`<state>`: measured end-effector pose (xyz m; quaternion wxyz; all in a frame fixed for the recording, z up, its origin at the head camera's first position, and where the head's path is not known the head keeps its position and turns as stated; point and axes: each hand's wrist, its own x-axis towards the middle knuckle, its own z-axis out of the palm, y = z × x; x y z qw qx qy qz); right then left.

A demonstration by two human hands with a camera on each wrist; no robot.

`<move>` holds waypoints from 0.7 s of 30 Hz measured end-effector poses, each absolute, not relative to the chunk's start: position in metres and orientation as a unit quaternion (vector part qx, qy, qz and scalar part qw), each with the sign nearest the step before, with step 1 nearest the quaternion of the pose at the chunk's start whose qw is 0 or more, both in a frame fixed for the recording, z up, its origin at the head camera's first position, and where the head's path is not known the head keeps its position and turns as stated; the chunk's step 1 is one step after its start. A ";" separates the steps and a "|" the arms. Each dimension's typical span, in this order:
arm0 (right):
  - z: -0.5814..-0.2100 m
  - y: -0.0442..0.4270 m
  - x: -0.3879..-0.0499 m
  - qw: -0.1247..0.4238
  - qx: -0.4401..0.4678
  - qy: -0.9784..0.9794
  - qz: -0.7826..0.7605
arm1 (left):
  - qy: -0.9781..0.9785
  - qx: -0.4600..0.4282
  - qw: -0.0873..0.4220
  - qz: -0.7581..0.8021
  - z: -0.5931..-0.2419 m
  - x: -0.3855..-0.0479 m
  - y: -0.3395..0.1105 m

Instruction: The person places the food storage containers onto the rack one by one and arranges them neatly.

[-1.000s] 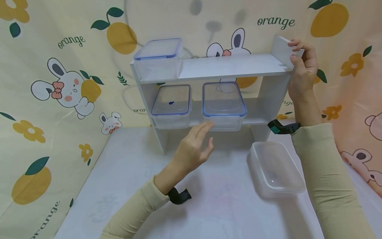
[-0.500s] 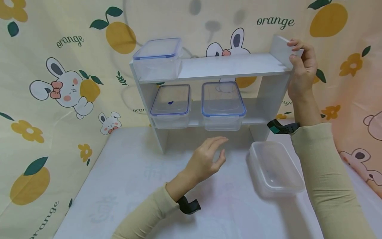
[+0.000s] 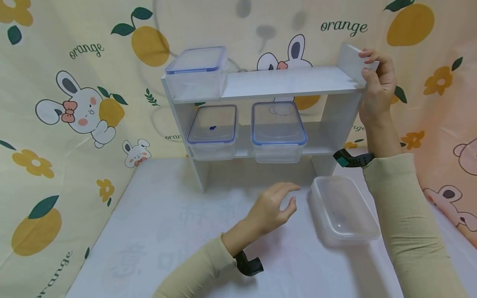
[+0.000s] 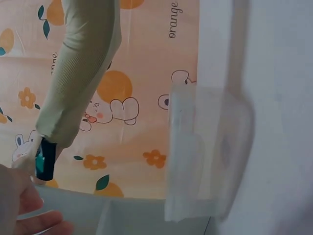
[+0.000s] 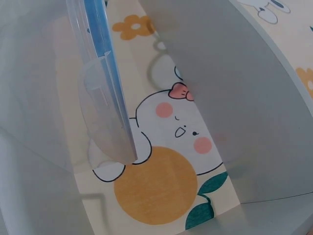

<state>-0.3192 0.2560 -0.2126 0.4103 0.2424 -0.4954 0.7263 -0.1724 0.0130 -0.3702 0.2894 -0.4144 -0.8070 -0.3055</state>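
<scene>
Right hand up at the shelf's top right corner, fingers and thumb pinching the upright end panel. Left hand over the table, fingers relaxed, thumb spread off them, holding nothing. Fingertips point at the tub, gap between.

Surroundings: shelf stands on the table, patterned cloth behind and at both sides. Tub sits on the table in front of the shelf's right end. Right sleeve runs up along the tub's right side, so that flank is crowded; left side faces the left hand. Black strap at the left wrist, another at the right.

Containers: tub upright, uncovered, inner floor visible. Three clear boxes with blue-edged lids on: top box at the left end of the upper board; left box and right box on the middle board, apart, fronts poking past its edge. Dark blue mark on the left box's lid.
</scene>
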 end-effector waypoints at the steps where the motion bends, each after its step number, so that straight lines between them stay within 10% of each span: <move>1: -0.213 0.256 -0.320 0.410 0.242 -0.494 0.727 | -0.806 -0.415 0.284 -0.312 -0.372 -0.172 0.015; 21: -0.214 0.257 -0.322 0.413 0.247 -0.492 0.726 | -0.784 -0.358 0.067 -0.504 -0.406 -0.175 0.039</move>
